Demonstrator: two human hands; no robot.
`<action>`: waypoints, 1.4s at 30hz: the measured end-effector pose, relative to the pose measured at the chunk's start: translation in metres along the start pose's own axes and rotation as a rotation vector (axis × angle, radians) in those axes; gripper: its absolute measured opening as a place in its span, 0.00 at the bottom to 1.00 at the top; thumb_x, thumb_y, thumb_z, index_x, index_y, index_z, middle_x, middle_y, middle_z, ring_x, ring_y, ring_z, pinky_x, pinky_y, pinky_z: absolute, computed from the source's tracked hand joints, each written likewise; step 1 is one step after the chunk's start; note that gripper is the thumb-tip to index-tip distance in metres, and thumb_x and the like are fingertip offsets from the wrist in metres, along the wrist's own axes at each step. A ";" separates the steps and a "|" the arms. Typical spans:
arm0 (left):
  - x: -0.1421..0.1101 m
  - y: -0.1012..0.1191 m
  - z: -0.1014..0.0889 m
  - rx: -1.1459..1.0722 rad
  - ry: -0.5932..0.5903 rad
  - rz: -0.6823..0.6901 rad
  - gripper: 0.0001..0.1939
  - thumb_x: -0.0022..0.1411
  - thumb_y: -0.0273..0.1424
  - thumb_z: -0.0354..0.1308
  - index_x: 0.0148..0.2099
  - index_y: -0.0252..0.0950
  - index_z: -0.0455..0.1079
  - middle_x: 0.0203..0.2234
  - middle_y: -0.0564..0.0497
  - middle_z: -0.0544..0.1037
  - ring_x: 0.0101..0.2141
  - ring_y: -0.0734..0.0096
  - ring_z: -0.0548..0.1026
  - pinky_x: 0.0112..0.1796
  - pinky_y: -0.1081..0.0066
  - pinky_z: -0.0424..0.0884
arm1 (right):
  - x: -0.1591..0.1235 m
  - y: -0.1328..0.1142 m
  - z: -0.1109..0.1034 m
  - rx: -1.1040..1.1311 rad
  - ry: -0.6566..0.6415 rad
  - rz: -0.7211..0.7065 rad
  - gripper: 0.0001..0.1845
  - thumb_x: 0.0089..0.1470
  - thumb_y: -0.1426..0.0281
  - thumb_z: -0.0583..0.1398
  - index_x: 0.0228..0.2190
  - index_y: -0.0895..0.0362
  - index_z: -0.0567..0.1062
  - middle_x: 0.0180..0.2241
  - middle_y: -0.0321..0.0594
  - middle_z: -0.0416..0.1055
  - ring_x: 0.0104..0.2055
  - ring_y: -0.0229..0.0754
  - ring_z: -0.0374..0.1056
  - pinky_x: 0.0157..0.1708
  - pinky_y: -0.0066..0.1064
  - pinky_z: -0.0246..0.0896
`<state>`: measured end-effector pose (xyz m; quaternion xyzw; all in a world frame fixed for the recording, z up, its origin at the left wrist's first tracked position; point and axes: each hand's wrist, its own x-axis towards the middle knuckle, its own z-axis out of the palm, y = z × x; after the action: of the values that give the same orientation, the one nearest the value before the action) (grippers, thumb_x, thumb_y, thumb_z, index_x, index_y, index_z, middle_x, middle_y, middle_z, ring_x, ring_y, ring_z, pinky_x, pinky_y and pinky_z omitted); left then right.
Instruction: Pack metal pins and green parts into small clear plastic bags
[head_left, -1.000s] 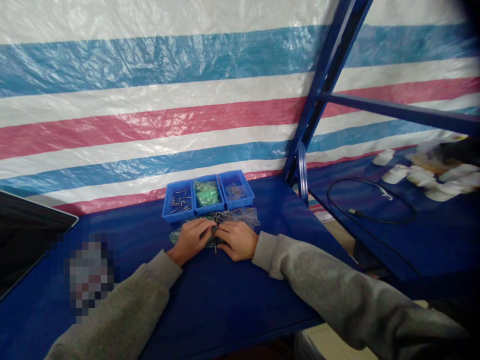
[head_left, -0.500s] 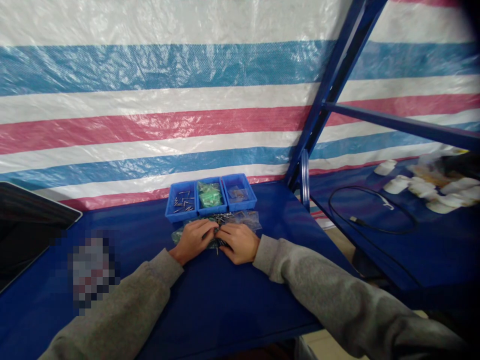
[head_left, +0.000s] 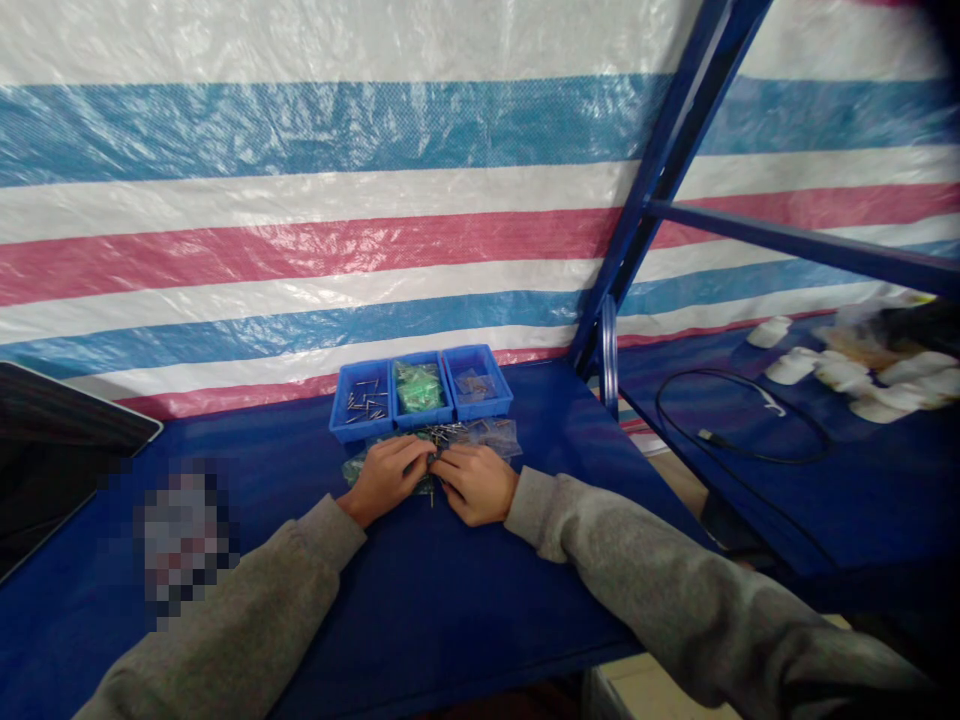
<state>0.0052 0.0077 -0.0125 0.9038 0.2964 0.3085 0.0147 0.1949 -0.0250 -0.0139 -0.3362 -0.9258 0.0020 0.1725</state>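
Note:
My left hand [head_left: 388, 478] and my right hand [head_left: 474, 482] meet over the table, fingers curled and fingertips close together. Between them is something small and dark, too hidden to name. A thin metal piece [head_left: 432, 497] points down from between the fingers. Just beyond the hands lies a pile of metal screw-like pieces [head_left: 444, 432]. A clear plastic bag [head_left: 496, 436] rests beside the right hand, and green plastic wrapping [head_left: 354, 468] shows by the left.
Behind the hands stand three blue bins: one with loose metal pieces [head_left: 366, 402], one with a green bag [head_left: 418, 388], one with a small clear bag [head_left: 474, 387]. A dark screen [head_left: 60, 460] is at left. On the right table lie a black cable [head_left: 739, 455] and white objects [head_left: 793, 366].
Both hands stay together at the same spot with only slight finger movement. The camera view has shifted a little.

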 end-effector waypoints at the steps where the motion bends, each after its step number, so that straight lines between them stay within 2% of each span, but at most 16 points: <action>1: 0.000 0.000 0.000 0.003 0.003 0.002 0.09 0.61 0.27 0.49 0.40 0.35 0.70 0.32 0.49 0.77 0.34 0.72 0.75 0.37 0.71 0.70 | 0.000 0.000 0.000 -0.005 -0.001 -0.003 0.12 0.49 0.72 0.54 0.38 0.60 0.68 0.34 0.44 0.68 0.37 0.43 0.62 0.36 0.32 0.57; 17: 0.000 0.000 0.000 0.000 -0.015 0.002 0.09 0.61 0.26 0.49 0.40 0.35 0.70 0.33 0.48 0.76 0.34 0.71 0.75 0.38 0.71 0.71 | -0.001 0.000 0.001 -0.041 -0.004 0.007 0.13 0.48 0.72 0.53 0.39 0.60 0.67 0.33 0.43 0.68 0.36 0.43 0.61 0.34 0.32 0.57; 22: -0.001 0.000 0.000 -0.002 -0.006 0.008 0.09 0.61 0.25 0.50 0.40 0.35 0.69 0.33 0.49 0.77 0.34 0.71 0.75 0.38 0.71 0.70 | -0.001 0.001 0.002 -0.038 0.036 0.027 0.12 0.49 0.73 0.53 0.37 0.60 0.68 0.32 0.43 0.68 0.36 0.43 0.62 0.35 0.32 0.57; 27: -0.001 -0.001 0.000 0.012 -0.005 0.008 0.08 0.61 0.26 0.50 0.40 0.34 0.69 0.32 0.49 0.76 0.34 0.71 0.74 0.37 0.71 0.70 | -0.002 0.002 0.005 0.027 0.175 0.088 0.11 0.50 0.74 0.53 0.37 0.59 0.69 0.31 0.42 0.68 0.34 0.42 0.64 0.36 0.31 0.58; 34: -0.001 0.000 -0.001 -0.007 0.021 -0.008 0.08 0.62 0.26 0.49 0.42 0.35 0.69 0.34 0.49 0.77 0.35 0.71 0.75 0.39 0.72 0.69 | -0.003 0.006 0.007 0.267 0.541 0.283 0.10 0.51 0.76 0.52 0.36 0.57 0.70 0.33 0.40 0.71 0.35 0.39 0.67 0.37 0.28 0.60; 38: 0.000 0.002 -0.003 -0.045 0.038 -0.030 0.10 0.63 0.28 0.49 0.44 0.35 0.68 0.36 0.48 0.76 0.36 0.71 0.74 0.40 0.71 0.69 | -0.003 0.006 0.004 0.359 0.625 0.312 0.10 0.53 0.75 0.52 0.35 0.57 0.70 0.32 0.39 0.71 0.30 0.37 0.65 0.33 0.28 0.60; 42: 0.001 0.004 -0.005 -0.048 0.003 -0.048 0.10 0.63 0.30 0.50 0.44 0.35 0.68 0.35 0.48 0.76 0.35 0.71 0.74 0.39 0.71 0.69 | -0.004 0.003 0.001 0.416 0.640 0.338 0.09 0.55 0.74 0.51 0.35 0.57 0.71 0.29 0.38 0.70 0.25 0.36 0.62 0.29 0.28 0.58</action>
<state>0.0055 0.0047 -0.0072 0.8953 0.3107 0.3163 0.0431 0.1993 -0.0244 -0.0165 -0.4251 -0.7373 0.1127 0.5129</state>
